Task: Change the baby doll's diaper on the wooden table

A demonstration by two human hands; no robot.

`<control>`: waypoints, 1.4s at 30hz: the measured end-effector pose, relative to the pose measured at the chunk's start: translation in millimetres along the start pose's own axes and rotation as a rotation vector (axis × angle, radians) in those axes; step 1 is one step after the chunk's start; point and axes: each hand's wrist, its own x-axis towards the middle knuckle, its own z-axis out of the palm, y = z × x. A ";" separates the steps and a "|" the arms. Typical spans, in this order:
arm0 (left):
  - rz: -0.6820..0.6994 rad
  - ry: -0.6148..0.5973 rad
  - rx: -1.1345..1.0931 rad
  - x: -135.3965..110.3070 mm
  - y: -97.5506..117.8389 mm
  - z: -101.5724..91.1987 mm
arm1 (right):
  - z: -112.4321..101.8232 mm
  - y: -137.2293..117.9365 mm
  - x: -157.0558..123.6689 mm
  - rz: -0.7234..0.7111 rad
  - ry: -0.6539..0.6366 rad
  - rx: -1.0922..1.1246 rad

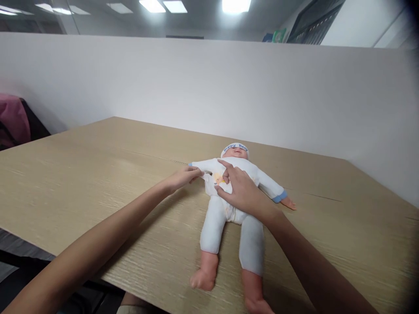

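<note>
A baby doll (225, 218) in a white romper and a white cap lies on its back on the wooden table (98, 174), head away from me. My left hand (185, 176) is closed in a pinch on the doll's sleeve at its outstretched arm. My right hand (237, 187) lies on the doll's chest and belly, fingers bent and pressing the white cloth. The doll's other arm, with a blue cuff (279, 197), sticks out to the right. Its bare feet point toward me.
A white partition wall (229, 87) runs behind the table. A pink and dark bundle (13, 120) sits at the far left beyond the table's edge. The near table edge runs diagonally at the lower left.
</note>
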 end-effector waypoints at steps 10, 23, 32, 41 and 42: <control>0.043 -0.102 -0.306 32.1 28.8 60.3 | 2.6 5.3 5.8 0.171 0.068 0.185; 0.161 0.155 -0.296 28.5 -19.9 73.4 | 7.2 5.9 3.7 0.199 0.195 0.244; 0.102 0.276 -0.271 30.3 -13.2 78.0 | 7.3 11.6 3.3 0.173 0.417 0.320; 0.455 -0.029 0.276 -83.2 57.1 80.4 | -17.1 -38.7 -95.5 0.224 0.250 0.343; 0.436 -0.102 0.349 -90.4 59.0 81.9 | -16.1 -39.5 -107.1 0.240 0.180 0.340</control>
